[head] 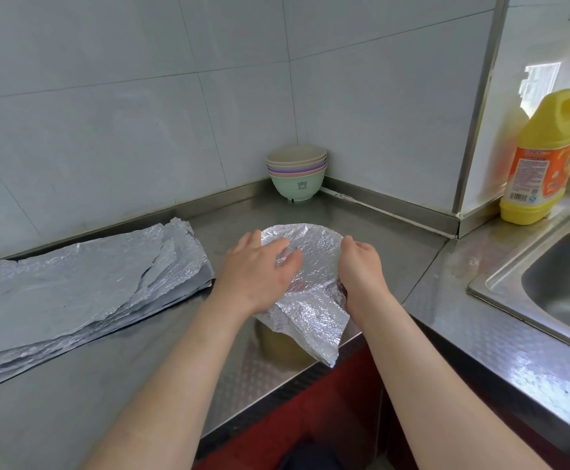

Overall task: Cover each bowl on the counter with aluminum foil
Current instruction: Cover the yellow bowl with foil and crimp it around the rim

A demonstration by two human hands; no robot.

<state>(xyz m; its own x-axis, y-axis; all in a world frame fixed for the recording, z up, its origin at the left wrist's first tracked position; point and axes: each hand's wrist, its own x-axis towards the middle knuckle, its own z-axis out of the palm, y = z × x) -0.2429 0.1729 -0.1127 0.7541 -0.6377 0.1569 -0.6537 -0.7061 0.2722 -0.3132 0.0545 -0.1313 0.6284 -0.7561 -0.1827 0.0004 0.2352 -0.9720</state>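
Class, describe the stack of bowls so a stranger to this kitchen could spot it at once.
Start at the steel counter and follow it back to where the two tiled walls meet. The stack of bowls stands in that corner, a green bowl at the bottom. Unlike the foil-covered bowl in front, it is pastel and bare.

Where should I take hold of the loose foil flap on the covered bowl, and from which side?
Pinch the foil flap at its pointed free corner, coming from the near side, over the front edge of the counter. That corner sticks out unsupported, while the far rim is already moulded round and the left hand and right hand take the sides.
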